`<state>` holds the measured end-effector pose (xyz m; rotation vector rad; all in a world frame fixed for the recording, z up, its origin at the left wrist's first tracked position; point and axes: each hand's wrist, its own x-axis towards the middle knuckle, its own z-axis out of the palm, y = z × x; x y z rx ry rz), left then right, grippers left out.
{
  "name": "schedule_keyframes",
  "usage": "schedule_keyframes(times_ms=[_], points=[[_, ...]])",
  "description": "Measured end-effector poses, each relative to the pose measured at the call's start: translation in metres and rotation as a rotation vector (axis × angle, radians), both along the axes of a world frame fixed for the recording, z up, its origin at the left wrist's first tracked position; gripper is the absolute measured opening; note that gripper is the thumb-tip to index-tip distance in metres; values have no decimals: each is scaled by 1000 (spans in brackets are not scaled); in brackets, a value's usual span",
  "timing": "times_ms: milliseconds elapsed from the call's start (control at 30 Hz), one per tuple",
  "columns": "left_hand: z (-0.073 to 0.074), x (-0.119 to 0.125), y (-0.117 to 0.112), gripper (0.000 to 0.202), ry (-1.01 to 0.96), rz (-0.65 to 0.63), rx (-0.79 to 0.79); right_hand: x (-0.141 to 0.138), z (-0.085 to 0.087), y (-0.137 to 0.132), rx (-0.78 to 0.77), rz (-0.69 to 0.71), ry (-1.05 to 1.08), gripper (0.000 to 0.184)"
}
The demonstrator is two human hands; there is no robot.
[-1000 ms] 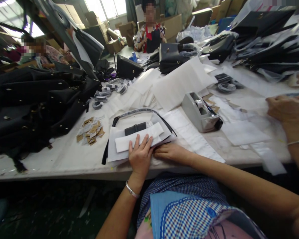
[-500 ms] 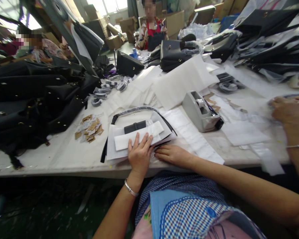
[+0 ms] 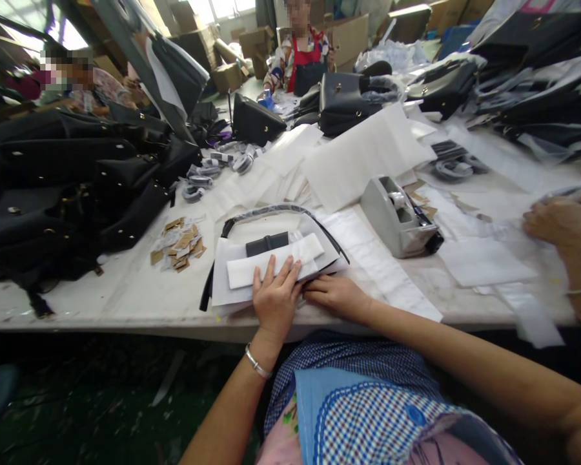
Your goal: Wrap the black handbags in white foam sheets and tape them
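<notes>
white foam, soft and matt, makes up most of the bundle at the near edge of the worktop (image 3: 126, 303). a long foam strip (image 3: 271, 263) lies across a black bag (image 3: 267, 243), of which only a small rectangular patch of smooth, leather-like material shows between the layered white sheets (image 3: 223, 278). the bag's curved handle (image 3: 275, 212), sleeved in crinkled clear film, arches over the far side of the bundle.

the left hand (image 3: 275, 300) lies flat on the strip's near edge, fingers stretched and slightly fanned, gripping nothing. a thin silver bangle (image 3: 256, 361) circles its wrist. the right hand (image 3: 337, 295) rests just beside it, palm down at the lower right corner of the sheets. its fingertips are hidden behind the left hand, so i cannot tell whether they pinch the paper.

to the right stands a grey, boxy tape dispenser (image 3: 397, 216), and to the left lies a loose heap of small brown card tags (image 3: 178, 242). a pile of dark handbags (image 3: 53, 194) with brass studs fills the left of the worktop and is cut off by the frame. at the far right a co-worker's hand (image 3: 556, 223), blurred, touches clear film.
</notes>
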<state>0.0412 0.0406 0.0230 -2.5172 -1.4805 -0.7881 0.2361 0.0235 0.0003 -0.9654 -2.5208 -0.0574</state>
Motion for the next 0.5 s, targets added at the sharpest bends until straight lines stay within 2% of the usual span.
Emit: schedule_keyframes(times_ms=[167,300,367,500], points=[[-1,0,0,42,6,8,-13,-6,2,-3,-58,-98,31,24],[1,0,-1,41,7,10,-30,-8,6,-9,-135,-104,94,29],[2,0,-2,41,8,10,-36,-9,9,-11,-104,-100,71,26],[4,0,-2,42,17,8,-56,-10,17,-11,62,-157,-14,18]])
